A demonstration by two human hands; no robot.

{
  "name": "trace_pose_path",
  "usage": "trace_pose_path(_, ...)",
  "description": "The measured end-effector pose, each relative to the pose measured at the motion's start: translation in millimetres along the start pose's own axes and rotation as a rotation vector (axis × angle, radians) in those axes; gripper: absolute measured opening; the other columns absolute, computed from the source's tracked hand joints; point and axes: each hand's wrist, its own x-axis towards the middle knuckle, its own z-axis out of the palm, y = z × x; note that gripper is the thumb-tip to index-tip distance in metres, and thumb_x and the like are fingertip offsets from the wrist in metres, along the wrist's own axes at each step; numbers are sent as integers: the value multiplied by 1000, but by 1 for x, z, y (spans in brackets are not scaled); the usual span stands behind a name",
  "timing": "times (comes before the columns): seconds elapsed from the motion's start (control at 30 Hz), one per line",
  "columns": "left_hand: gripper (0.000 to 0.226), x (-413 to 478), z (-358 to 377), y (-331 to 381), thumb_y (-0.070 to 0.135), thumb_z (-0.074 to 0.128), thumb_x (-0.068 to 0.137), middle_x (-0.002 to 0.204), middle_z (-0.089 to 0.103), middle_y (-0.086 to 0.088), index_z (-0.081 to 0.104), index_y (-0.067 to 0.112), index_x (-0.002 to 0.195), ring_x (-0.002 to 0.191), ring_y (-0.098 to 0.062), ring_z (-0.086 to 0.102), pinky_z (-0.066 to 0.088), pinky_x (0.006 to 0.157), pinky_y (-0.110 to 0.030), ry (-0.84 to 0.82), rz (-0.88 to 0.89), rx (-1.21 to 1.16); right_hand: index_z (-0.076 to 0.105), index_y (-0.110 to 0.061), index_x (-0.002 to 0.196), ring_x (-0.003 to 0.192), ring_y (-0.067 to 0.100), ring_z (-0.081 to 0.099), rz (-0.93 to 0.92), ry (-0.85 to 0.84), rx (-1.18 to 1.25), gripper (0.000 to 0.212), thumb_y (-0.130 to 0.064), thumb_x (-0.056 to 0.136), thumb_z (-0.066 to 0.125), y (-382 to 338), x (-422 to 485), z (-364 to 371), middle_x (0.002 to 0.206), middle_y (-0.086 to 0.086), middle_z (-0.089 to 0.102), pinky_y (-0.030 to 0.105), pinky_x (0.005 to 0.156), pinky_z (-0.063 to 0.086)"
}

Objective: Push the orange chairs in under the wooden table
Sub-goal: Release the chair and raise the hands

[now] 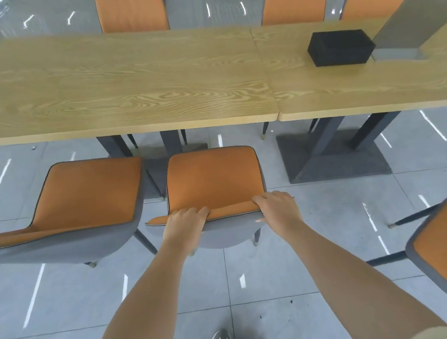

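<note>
The chair (pixel 212 176) stands just before the table (pixel 121 91), which bears a box (pixel 340 47).

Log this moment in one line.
phase: push-in | left hand: grips backrest of middle orange grey-backed chair | right hand: grips same backrest | seat: not yet under light wooden table

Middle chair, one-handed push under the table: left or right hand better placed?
Left. The left hand grips the middle chair near its backrest's centre, so a push likely runs straight toward the wooden table. The right hand holds the right corner and would probably swivel it.
</note>
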Motion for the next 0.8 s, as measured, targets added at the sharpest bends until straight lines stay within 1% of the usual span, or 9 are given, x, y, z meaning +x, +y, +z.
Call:
trace_pose_path(0.07, 44, 7, -3, 2, 7, 72, 71, 94, 62, -1, 49, 18, 107, 88, -25, 60, 42, 72, -31, 8, 2, -27, 55, -12, 92, 81, 28, 53, -13, 13, 0, 16, -13, 79, 64, 7, 6, -1, 87, 7, 61, 28, 68, 27)
trace_pose_path(0.2, 38, 10, -1, 12, 7, 65, 77, 97, 63, -3, 49, 18, 109, 91, -26, 60, 41, 72, -31, 28, 0, -62, 52, -14, 89, 73, 23, 43, -19, -8, -47, 22, -16, 77, 70, 19, 9, 1, 87, 4, 61, 27, 67, 26)
trace_pose_path(0.3, 38, 8, 0, 13, 11, 65, 79, 99, 63, -4, 49, 17, 112, 92, -26, 59, 45, 76, -32, 25, -9, -69, 54, -13, 99, 84, 26, 53, -24, -18, -24, 26, -24, 80, 68, 18, 6, 2, 94, 5, 63, 28, 71, 30)
trace_pose_path(0.4, 38, 5, -2, 11, 24, 65, 83, 101, 62, -5, 48, 16, 116, 92, -25, 58, 44, 75, -33, 25, -3, -91, 52, -12, 109, 93, 27, 55, 0, -46, -7, 38, -28, 79, 69, 16, 5, 2, 101, 6, 63, 30, 78, 35)
trace_pose_path(0.5, 48, 4, -4, 11, 41, 62, 83, 107, 61, -3, 45, 17, 122, 99, -24, 56, 42, 78, -31, 31, 10, -118, 45, -14, 123, 106, 27, 52, 25, -87, 27, 54, -35, 79, 69, 15, 3, -2, 116, 6, 60, 33, 91, 38)
trace_pose_path(0.57, 61, 5, -6, 8, 52, 58, 83, 124, 56, -2, 41, 19, 131, 117, -24, 49, 39, 96, -34, 27, 64, -124, 34, -15, 134, 120, 29, 45, 41, -107, 68, 67, -38, 81, 66, 14, 0, -5, 131, 8, 51, 38, 102, 33)
trace_pose_path(0.63, 71, 4, -10, 7, 59, 49, 84, 145, 39, -1, 29, 22, 141, 136, -22, 30, 24, 112, -38, 10, 116, -97, 20, -15, 142, 134, 29, 31, 51, -120, 83, 74, -42, 85, 59, 14, -9, -7, 146, 10, 34, 40, 111, 24)
trace_pose_path(0.7, 74, 6, -16, 9, 63, 40, 86, 156, 19, 0, 17, 25, 146, 144, -21, 13, 14, 117, -41, -21, 150, -69, 5, -16, 146, 142, 26, 14, 81, -149, 97, 76, -47, 91, 47, 15, -20, -10, 155, 10, 14, 42, 116, 13)
trace_pose_path(0.8, 75, 11, -23, 25, 64, 33, 88, 159, 4, 0, 6, 27, 148, 146, -20, 2, 7, 118, -42, -53, 219, -60, -7, -17, 146, 145, 24, 0, 177, -155, 168, 76, -49, 94, 37, 20, -37, -16, 158, 8, -3, 43, 117, 4)
